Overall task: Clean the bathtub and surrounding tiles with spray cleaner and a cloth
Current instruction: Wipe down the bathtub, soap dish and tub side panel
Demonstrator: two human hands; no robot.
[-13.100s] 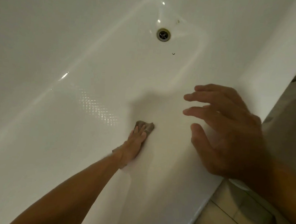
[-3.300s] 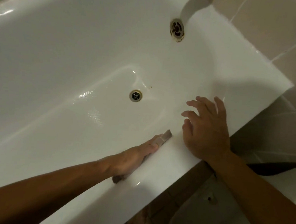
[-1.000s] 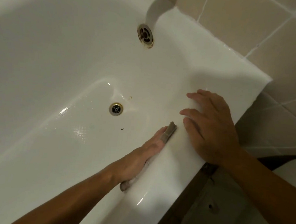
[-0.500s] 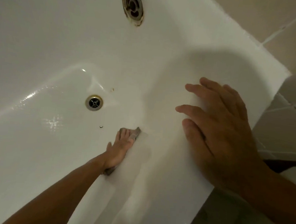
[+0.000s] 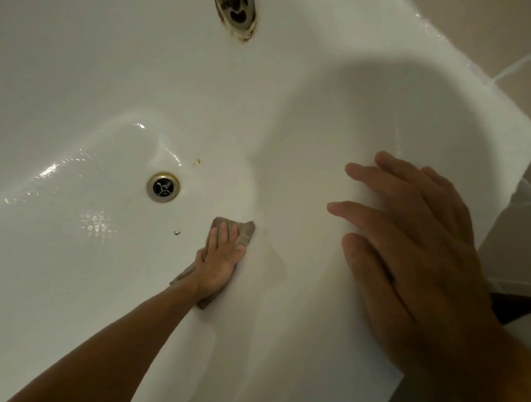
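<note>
I look down into a white bathtub (image 5: 79,65). My left hand (image 5: 220,261) lies flat with straight fingers on a small brown-grey cloth (image 5: 244,229), pressing it against the lower inner wall just right of the floor drain (image 5: 163,187). The cloth shows past my fingertips and under my wrist. My right hand (image 5: 410,256) rests flat, fingers spread, on the tub's near rim (image 5: 325,375). No spray bottle is in view.
The round overflow fitting (image 5: 235,9), rusty at its edge, sits high on the end wall. A small dark speck (image 5: 177,233) and a yellowish spot (image 5: 197,162) lie near the drain. Beige wall tiles (image 5: 501,35) fill the top right corner.
My left hand and the cloth have slid down from near the rim to the bottom of the inner wall by the drain. My head has moved closer. My right hand stays on the rim.
</note>
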